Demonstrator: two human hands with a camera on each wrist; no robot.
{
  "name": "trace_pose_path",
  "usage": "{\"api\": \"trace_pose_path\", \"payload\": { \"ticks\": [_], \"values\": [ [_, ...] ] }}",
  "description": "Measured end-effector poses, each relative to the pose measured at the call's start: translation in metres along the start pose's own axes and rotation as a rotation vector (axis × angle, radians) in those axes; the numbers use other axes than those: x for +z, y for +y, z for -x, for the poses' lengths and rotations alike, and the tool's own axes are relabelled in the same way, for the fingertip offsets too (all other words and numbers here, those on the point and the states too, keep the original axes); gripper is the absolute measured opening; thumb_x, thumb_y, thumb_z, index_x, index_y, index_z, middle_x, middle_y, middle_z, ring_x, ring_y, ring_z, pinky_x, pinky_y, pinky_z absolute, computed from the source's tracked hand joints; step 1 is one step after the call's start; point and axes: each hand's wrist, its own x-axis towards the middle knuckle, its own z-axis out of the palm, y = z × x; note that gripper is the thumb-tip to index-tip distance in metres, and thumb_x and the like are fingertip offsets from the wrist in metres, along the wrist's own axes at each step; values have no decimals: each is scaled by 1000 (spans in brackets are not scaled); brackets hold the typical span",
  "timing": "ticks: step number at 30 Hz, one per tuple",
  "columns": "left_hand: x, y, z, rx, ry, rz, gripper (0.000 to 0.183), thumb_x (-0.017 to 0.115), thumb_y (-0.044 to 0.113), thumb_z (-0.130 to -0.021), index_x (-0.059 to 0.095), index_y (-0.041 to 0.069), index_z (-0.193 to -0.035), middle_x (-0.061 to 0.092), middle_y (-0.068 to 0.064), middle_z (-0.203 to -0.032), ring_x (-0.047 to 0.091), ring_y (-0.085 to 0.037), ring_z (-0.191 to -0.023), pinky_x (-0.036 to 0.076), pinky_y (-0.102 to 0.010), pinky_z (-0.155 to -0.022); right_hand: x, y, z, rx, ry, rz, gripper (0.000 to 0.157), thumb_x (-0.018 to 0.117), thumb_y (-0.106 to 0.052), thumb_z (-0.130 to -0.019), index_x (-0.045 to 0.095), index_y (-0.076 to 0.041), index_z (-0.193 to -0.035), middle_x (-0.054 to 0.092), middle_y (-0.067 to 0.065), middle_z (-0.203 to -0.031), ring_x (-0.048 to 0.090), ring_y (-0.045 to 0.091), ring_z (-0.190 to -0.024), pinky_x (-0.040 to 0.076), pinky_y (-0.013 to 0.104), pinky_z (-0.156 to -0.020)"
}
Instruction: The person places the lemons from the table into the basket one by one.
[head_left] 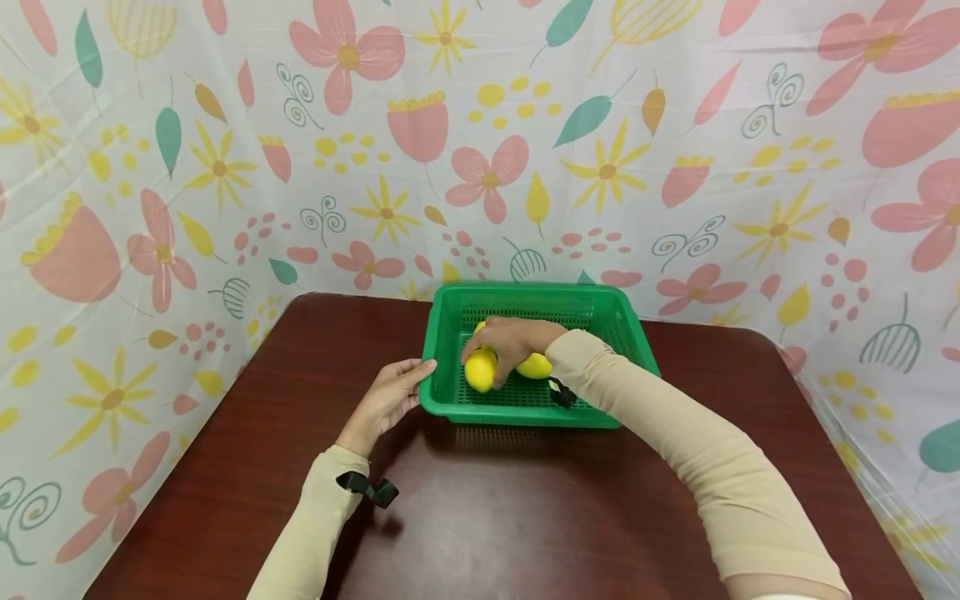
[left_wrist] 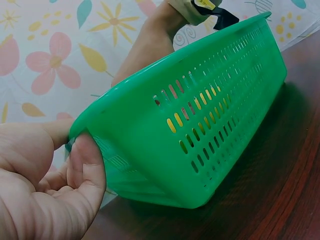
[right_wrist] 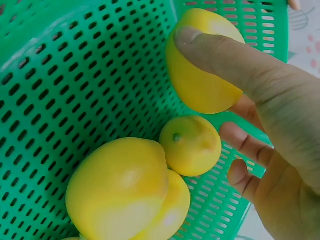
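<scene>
A green plastic basket [head_left: 525,414] with slotted walls stands on the table. My left hand [head_left: 386,396] grips its left rim, thumb on top and fingers curled beneath, as the left wrist view shows. Inside the basket my right hand [head_left: 513,337] holds a yellow lemon [right_wrist: 200,92] between thumb and fingers, near the left end. More lemons lie on the basket floor: a small one [right_wrist: 192,145] just under the held lemon, and a large one [right_wrist: 117,185] overlapping another [right_wrist: 174,202]. In the head view the right hand and forearm hide part of them.
The dark red-brown table [head_left: 480,517] extends in front of the basket and to both sides. A flower-printed sheet [head_left: 487,108] hangs behind the table and along its sides. Each sleeve carries a black strap, such as the left strap [head_left: 367,487].
</scene>
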Motion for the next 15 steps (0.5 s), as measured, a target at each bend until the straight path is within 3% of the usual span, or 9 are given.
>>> {"api": "trace_pose_path", "payload": {
  "ticks": [5,9,15],
  "values": [
    [1,-1,0,-13,2,7,37,62,20,-105,55,-9,-128,57,1,-82,54,-8,-66,54,-22,-66,-1,-1,-2,-17,-25,-13,57,87,-29,-84,66,-25,-137,63,-4,-136,49,27,-125,46,43,-103],
    [2,-1,0,-14,-5,10,38,62,20,-105,55,-10,-128,59,0,-82,56,-8,-66,55,-22,-66,-8,-1,1,-25,-25,-73,61,86,-28,-86,62,-22,-142,57,-3,-147,47,24,-138,44,43,-111],
    [1,1,1,-1,1,-1,38,61,20,-105,55,-10,-128,65,-1,-86,63,-9,-71,58,-24,-69,-23,-6,21,11,89,-187,54,79,-31,-91,62,-20,-141,59,5,-145,54,29,-133,48,47,-107]
  ]
}}
